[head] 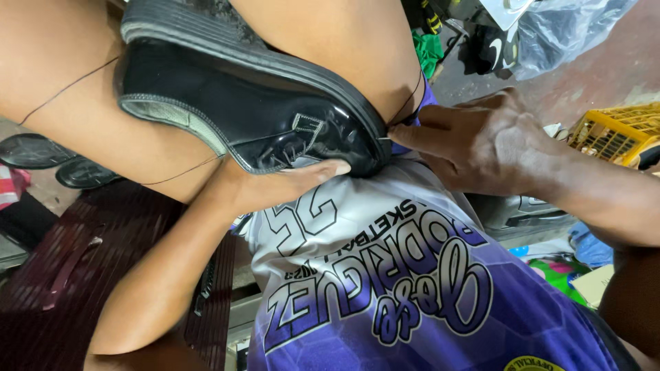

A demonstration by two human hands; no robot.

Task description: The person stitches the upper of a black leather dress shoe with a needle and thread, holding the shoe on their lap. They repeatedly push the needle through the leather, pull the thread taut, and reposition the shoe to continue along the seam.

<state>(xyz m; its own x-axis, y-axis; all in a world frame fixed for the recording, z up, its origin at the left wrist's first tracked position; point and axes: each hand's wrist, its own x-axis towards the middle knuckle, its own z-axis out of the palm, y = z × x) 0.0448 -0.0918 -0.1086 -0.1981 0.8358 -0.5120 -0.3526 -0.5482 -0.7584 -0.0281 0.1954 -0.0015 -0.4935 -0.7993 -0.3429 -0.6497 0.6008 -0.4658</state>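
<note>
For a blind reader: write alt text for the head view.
A black shoe lies sole-up between bare knees, steadied by the left hand. The right hand pinches thread at its toe, above a purple and white jersey.

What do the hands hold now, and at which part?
The left hand holds the black shoe under its toe. The right hand pinches a thread at the sole edge.

Shoe (261,110) wedged btwn legs; crate (615,134) blocks right.
</note>
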